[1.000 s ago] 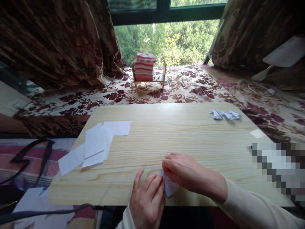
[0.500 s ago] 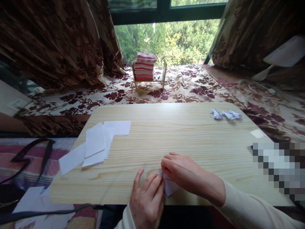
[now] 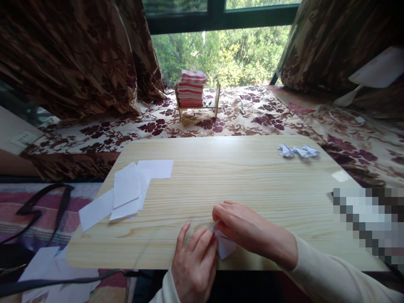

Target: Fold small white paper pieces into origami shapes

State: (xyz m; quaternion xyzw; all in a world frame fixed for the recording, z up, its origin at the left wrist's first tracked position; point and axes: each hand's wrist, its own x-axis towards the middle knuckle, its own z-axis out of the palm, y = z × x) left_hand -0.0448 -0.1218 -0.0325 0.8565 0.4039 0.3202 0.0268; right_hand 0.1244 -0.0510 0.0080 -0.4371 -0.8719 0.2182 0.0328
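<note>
A small folded piece of white paper (image 3: 226, 247) lies at the table's near edge, partly covered by my hands. My left hand (image 3: 196, 263) presses on its left side, the little finger or thumb side lifted off and the other fingers bent together. From the right, my right hand (image 3: 238, 225) reaches over it with curled fingers closed on its upper corner. The fingertips of both hands nearly meet, and the fold under them is hidden. At the table's far right sit several folded white paper pieces (image 3: 299, 151).
Loose white paper sheets (image 3: 126, 187) overlap on the left of the wooden table (image 3: 195, 185). More sheets (image 3: 53, 273) lie lower left beside a dark strap (image 3: 59, 210). A small rack with folded striped cloths (image 3: 191, 90) stands beyond. A blurred-out object (image 3: 369, 219) is at right.
Both hands stay almost in place on the paper. My right hand has shifted very slightly to the left; nothing else visibly moves apart from a slight camera shift.
</note>
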